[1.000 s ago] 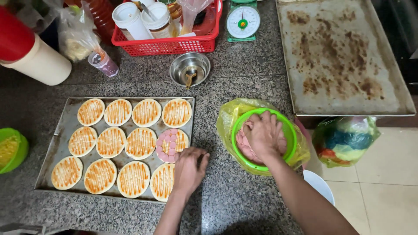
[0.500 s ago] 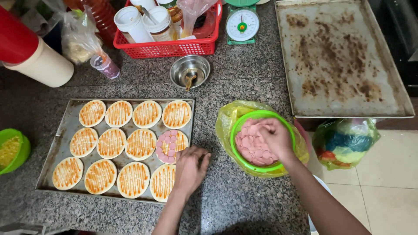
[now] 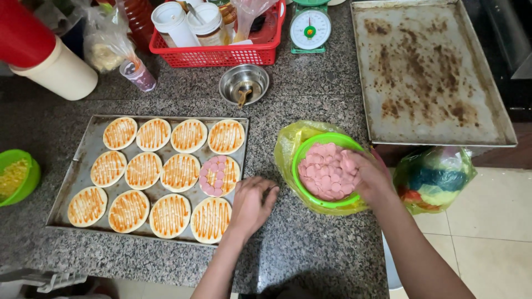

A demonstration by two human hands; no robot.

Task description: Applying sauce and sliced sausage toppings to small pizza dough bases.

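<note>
Right hand [image 3: 370, 178] dips into green bowl [image 3: 326, 206] of pink sausage slices [image 3: 324, 173], fingers curled on slices at the rim. Slices: thin, soft, slick; pinch by edges. Left hand [image 3: 250, 204] rests released beside baking tray [image 3: 83, 152] on counter [image 3: 310, 249].

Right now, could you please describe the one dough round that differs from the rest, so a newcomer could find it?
Start at the metal baking tray on the granite counter. Look at its middle row, rightmost position, just above the left hand. That dough round alone carries pink sausage slices; its neighbours have only orange sauce stripes.
</note>
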